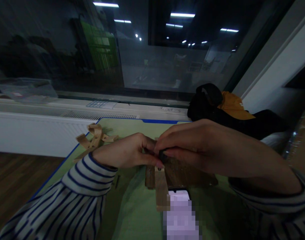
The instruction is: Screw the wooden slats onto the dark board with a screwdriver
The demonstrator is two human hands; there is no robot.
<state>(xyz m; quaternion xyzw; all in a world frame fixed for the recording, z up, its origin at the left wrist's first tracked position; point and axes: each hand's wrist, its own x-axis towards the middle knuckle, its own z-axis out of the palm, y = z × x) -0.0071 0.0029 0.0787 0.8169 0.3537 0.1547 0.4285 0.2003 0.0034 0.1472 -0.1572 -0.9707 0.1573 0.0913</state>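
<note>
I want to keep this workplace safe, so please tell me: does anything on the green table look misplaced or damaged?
The flat phone with the lit lilac screen looks misplaced: in view, a straight, light-wood strip in the left hand overlaps its corner; contact is unclear. No damage is evident.

Sleeves [83, 186] are white with navy stripes, the tabletop [134, 206] green, the wooden strip [161, 188] tan.

From here I am seeing the table [136, 216] standing before the window [152, 63], the radiator [37, 133] running behind, leftward. Wooden pieces [97, 136] are lying far left. Centrally, a strip [161, 188] is crossing before a packet's [189, 175] left part; a phone [178, 195] is lying just right of its near end. Behind, right, clothing [199, 103] is resting (table contact unclear). A container [29, 91] is sitting on the sill [144, 109], far left.
</note>
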